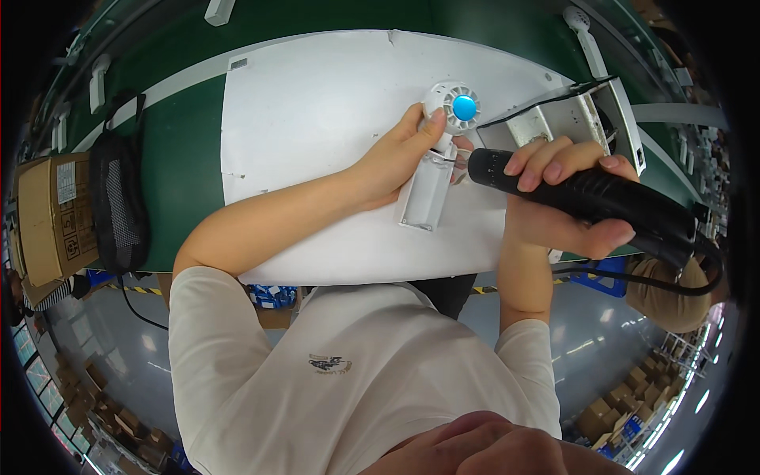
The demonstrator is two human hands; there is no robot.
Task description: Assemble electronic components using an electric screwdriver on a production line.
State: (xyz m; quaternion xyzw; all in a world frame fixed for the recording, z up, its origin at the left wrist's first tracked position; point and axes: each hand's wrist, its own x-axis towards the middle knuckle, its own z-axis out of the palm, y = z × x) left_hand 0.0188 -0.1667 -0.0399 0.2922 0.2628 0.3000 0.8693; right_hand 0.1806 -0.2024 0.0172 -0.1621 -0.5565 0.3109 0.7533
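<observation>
green worktop (190, 182) under a white mat (317, 119), wide and pale. black mesh bag (119, 198) at far left edge. metal fixture (570, 119) at right of mat. black powered screwdriver (602, 202), gripped fully closed in right hand (554, 198), tip touching small white handheld fan (439, 158) with blue hub, mid-mat. left hand (396, 158) half curled, fingers pressing fan head flat.
</observation>
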